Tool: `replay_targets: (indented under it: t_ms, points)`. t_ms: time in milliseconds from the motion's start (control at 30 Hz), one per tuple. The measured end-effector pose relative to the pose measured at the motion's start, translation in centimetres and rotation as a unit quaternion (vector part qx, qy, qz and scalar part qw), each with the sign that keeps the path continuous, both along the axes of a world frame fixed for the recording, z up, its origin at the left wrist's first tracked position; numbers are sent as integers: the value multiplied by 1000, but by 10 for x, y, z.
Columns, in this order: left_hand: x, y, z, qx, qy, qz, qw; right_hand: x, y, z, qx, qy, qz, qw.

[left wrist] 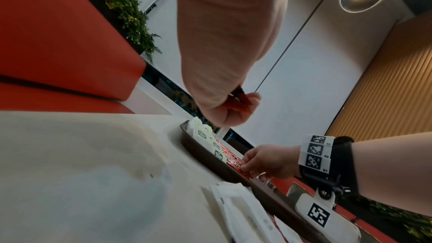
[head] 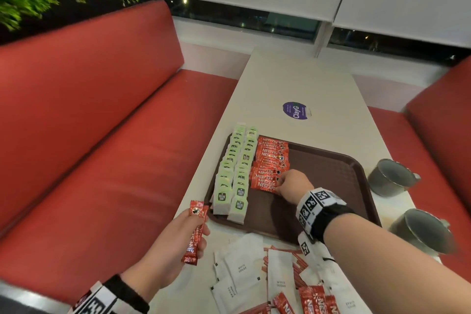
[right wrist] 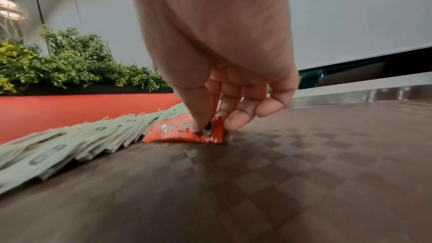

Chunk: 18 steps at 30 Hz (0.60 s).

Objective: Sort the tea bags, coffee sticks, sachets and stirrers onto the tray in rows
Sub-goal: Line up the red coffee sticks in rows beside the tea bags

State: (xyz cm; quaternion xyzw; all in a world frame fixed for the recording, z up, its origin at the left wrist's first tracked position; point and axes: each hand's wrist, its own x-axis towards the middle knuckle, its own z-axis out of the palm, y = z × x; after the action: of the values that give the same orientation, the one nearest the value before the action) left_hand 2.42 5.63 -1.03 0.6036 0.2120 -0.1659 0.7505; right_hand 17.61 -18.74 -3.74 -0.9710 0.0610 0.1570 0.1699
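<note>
Coffee stick being placed [right wrist: 184, 133]: lies at the near end of the coffee row on the tray, touching the sticks beyond it; the right hand [head: 293, 185] pinches its right end between thumb and fingertips.
Coffee row [head: 271, 160]: overlapping red sticks, reaching about two thirds of the way down the tray; seemingly unfinished.
Tea bags [head: 234, 171]: two full rows along the tray's left side; this part looks done.
Tray [head: 331, 168]: brown, its right half bare, presumably for sachets and stirrers.
Next stick [head: 195, 232]: gripped by the left hand [head: 175, 245], fingers curled round it, just off the tray's near left corner.
Left to sort: white sugar sachets [head: 239, 267] and more red sticks [head: 316, 299] heaped on the surface [head: 305, 79] near the person; thin red stirrers seem to lie among them.
Progress: roughly halfway, by my judgement.
</note>
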Motion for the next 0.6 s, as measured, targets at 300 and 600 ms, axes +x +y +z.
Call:
replay_targets:
  t_ms: [300, 600]
  points:
    - [0, -1, -1, -28, 15, -3, 999, 6, 5, 2, -52, 1, 18, 998]
    - [6, -14, 11, -85, 35, -81, 992, 5, 14, 2, -59, -8, 11, 998]
